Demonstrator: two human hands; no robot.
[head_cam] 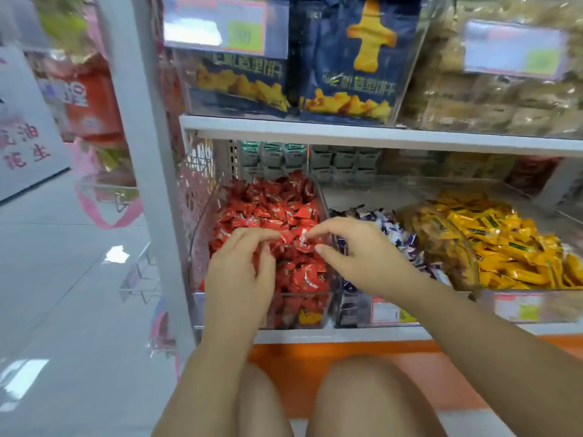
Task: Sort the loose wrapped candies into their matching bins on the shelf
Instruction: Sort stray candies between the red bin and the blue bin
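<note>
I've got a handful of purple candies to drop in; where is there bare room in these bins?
Bare floor shows at the back of the middle bin, behind the purple-and-white candies. The red bin and yellow bin are heaped, and both hands crowd the red one.

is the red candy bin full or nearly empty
Full: red candies are heaped up the clear bin, from its front wall to the back.

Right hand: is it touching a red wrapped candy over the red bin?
Touching. The head view shows the right hand pinching a red wrapped candy between thumb and forefinger, above the red candy bin.
</note>
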